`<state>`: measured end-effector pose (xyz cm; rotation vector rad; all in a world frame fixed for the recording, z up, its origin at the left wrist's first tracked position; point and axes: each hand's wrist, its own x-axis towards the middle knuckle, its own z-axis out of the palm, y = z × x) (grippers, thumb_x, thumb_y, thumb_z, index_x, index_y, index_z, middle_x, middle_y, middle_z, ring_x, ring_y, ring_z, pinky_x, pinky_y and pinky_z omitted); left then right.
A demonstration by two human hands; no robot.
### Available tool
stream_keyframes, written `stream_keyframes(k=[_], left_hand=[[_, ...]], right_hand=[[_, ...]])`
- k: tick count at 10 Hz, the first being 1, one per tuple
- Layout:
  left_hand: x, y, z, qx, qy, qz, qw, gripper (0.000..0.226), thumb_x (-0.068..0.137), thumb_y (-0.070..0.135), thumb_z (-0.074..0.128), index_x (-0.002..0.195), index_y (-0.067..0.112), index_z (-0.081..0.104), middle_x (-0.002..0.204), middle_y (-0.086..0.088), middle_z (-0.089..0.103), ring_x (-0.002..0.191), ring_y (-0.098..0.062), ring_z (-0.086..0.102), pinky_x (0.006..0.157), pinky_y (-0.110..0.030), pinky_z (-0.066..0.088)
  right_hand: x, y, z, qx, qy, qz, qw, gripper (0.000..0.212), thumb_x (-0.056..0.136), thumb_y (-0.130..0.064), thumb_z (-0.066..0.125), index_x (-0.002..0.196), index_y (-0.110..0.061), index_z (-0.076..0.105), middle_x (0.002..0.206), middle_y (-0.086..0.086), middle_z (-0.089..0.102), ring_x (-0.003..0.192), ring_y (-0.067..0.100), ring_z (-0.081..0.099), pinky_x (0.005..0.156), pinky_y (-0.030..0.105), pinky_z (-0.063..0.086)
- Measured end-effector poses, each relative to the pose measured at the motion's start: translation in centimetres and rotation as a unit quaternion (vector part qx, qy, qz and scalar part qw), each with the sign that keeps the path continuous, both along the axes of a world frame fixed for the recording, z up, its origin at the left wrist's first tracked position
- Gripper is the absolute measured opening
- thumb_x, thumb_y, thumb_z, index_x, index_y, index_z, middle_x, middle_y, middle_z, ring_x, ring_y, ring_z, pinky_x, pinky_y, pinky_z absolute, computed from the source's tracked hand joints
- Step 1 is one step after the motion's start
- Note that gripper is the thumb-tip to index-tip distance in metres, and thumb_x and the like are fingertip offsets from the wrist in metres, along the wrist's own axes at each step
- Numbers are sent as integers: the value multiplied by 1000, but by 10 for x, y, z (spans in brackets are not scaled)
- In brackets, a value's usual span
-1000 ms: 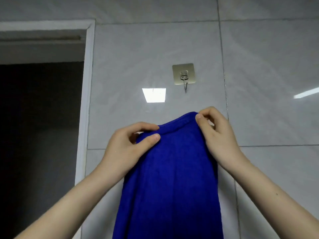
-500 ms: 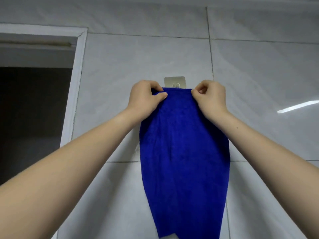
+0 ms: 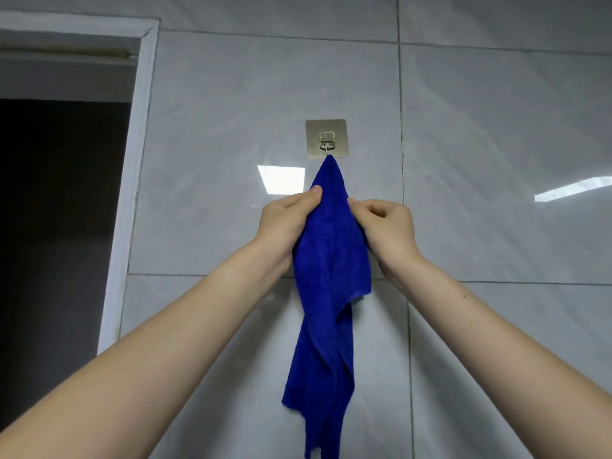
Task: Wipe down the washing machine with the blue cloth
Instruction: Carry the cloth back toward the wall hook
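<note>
Left hand [image 3: 286,223], right hand [image 3: 387,226] — blue cloth [image 3: 331,260] between

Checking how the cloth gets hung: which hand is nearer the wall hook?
Left, slightly. The left hand pinches the blue cloth below-left of the wall hook, thumb reaching up; the right hand grips it slightly lower, below-right.

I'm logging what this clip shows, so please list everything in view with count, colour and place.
blue cloth: one, deep blue, top tip at the hook, draped down the wall.
hook: one, brassy metal on a square plate, stuck to the wall above the hands.
wall tiles: several, glossy grey, filling most of the view.
door frame: one, white, left of the tiles.
doorway: one, dark, far left.
left hand: one, gripping the cloth's left side.
right hand: one, pinching the cloth's right edge.
</note>
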<state>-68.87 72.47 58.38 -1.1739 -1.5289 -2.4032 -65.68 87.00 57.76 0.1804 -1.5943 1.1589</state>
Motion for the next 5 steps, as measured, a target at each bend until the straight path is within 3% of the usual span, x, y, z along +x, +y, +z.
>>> stream_keyframes(k=[1,2,3,4,5], left_hand=[[0,-1,1,-6,31,43,999,18,91,26,65,92,11,74,87,-3,75,77,-17,70,67,-25,59],[-2,-10,-2,-61,160,184,968,26,92,28,62,115,17,68,107,5,68,97,-13,66,82,-23,53],[2,-24,-19,-143,288,382,866,40,94,37,54,134,30,53,128,9,51,114,-9,54,93,-22,43],[13,-36,-51,-195,386,487,759,47,97,41,45,143,29,43,139,3,45,123,-18,45,97,-27,36],[28,-51,-95,-207,433,509,714,49,98,39,41,143,23,43,139,1,49,122,-20,46,99,-32,39]], right_hand=[[6,1,-1,23,8,-16,1000,29,98,-22,66,81,-1,76,84,15,75,73,17,64,69,33,51],[22,1,-3,80,21,-77,994,18,99,-20,62,94,-10,76,88,2,75,79,9,64,72,22,51],[37,-1,-18,163,31,-168,972,24,102,-28,57,118,-18,71,112,-4,70,96,10,64,87,28,52],[48,-4,-49,264,48,-239,933,40,102,-37,48,132,-16,64,129,-2,64,116,16,59,95,30,47],[62,-9,-91,316,71,-251,912,50,99,-40,42,135,-12,62,133,1,63,121,20,57,97,32,46]])
